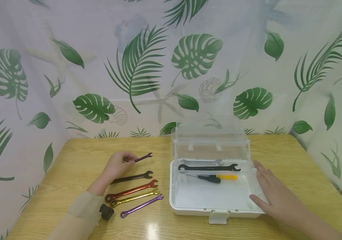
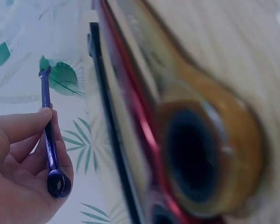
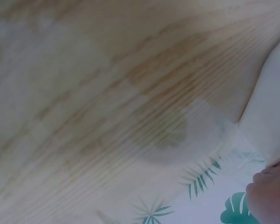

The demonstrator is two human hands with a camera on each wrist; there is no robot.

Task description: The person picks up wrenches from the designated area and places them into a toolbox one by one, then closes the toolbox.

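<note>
Tabletop (image 1: 274,146): its far edge ran across twelve o'clock, close against a leaf-printed cloth (image 1: 171,88).
Moving room: a lane of wood lay between the wrench tips and the toolbox (image 1: 216,201), at the latter's nine o'clock.
Markings: faint marks showed on the small purple wrench (image 2: 50,144) in the left wrist view, too blurred to read.
Left grip (image 1: 120,164): pinched that wrench's shank between thumb and fingers, at ten o'clock from the toolbox; the wrench's open end pointed toward two.
Right grip (image 1: 274,195): unclenched, fingers straight, resting against the toolbox's three o'clock wall.
Wrench row: black wrench (image 1: 132,178), red wrench (image 1: 133,190), gold wrench (image 1: 136,197) and longer purple wrench (image 1: 142,206) lay toward five o'clock from the left grip, the black one's ring end hidden.
Toolbox contents: silver wrench (image 1: 201,162), larger black wrench (image 1: 208,168), black handle (image 1: 211,179) and yellow handle (image 1: 227,177), all in the twelve o'clock half.
Obstacles: raised clear lid (image 1: 213,150) at twelve; latch (image 1: 219,217) hanging at six.
</note>
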